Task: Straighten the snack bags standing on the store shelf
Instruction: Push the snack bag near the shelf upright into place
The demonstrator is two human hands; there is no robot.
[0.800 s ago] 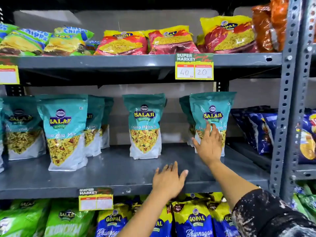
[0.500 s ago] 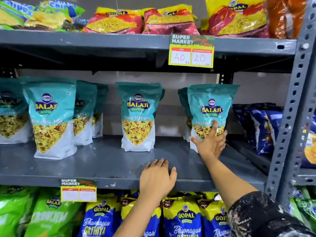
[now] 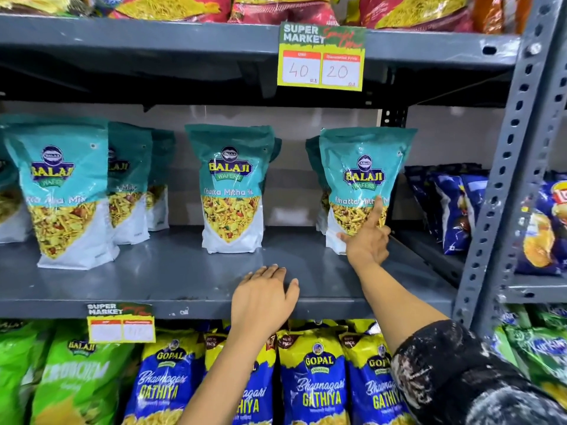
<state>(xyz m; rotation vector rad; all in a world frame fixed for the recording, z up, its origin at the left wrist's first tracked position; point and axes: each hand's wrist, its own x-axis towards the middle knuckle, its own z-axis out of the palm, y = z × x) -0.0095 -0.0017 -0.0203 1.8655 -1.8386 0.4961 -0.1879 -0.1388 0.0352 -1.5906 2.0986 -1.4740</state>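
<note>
Teal Balaji snack bags stand on the grey middle shelf (image 3: 171, 280). The right bag (image 3: 363, 167) stands upright near the shelf post, with another bag partly hidden behind it. My right hand (image 3: 366, 243) grips its lower front: index finger pointing up the bag, thumb out to the left, other fingers curled at its right edge. The middle bag (image 3: 231, 185) stands alone and upright. A left group of bags (image 3: 66, 191) stands closer to the front, with more behind. My left hand (image 3: 264, 297) lies flat, palm down, on the shelf's front edge, holding nothing.
A price tag (image 3: 320, 56) hangs from the upper shelf above the right bag. A grey perforated upright (image 3: 503, 179) stands just right of it, with blue bags (image 3: 451, 207) beyond. Gopal bags (image 3: 319, 372) fill the shelf below. Bare shelf lies between the teal bags.
The camera has come closer and tilted down. My right hand slid from the bag's middle down to its base. My left hand stayed on the shelf edge.
</note>
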